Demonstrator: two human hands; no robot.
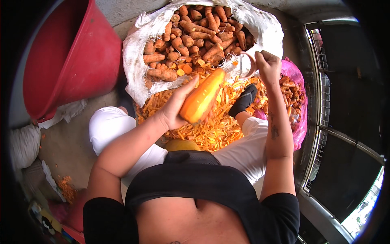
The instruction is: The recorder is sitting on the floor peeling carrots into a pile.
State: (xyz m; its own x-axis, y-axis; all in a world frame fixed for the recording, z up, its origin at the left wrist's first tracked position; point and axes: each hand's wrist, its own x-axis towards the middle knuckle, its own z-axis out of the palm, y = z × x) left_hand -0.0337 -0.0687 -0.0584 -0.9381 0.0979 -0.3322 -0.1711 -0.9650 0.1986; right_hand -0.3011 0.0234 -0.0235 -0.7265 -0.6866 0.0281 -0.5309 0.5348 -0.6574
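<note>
My left hand (177, 105) grips a large, mostly peeled carrot (202, 96), its smooth orange side turned up and its thick end toward me. To the right, my right hand (268, 66) is closed in a fist around a peeler (249, 65) with a curved, pale pinkish frame, apart from the carrot. The fist hides the peeler's handle. Beneath both hands spreads a thick heap of orange carrot peelings (211, 130). Beyond it, an opened white sack (136, 61) is full of unpeeled carrots (199, 34), with several cut orange slices at its near edge.
A large red tub (91, 57) stands tilted at the left. On the right, a pink mesh bag (301, 118) holds small carrots or pieces. A dark metal frame with mesh (323, 97) runs along the right side. My dark shoe (245, 99) rests among the peelings.
</note>
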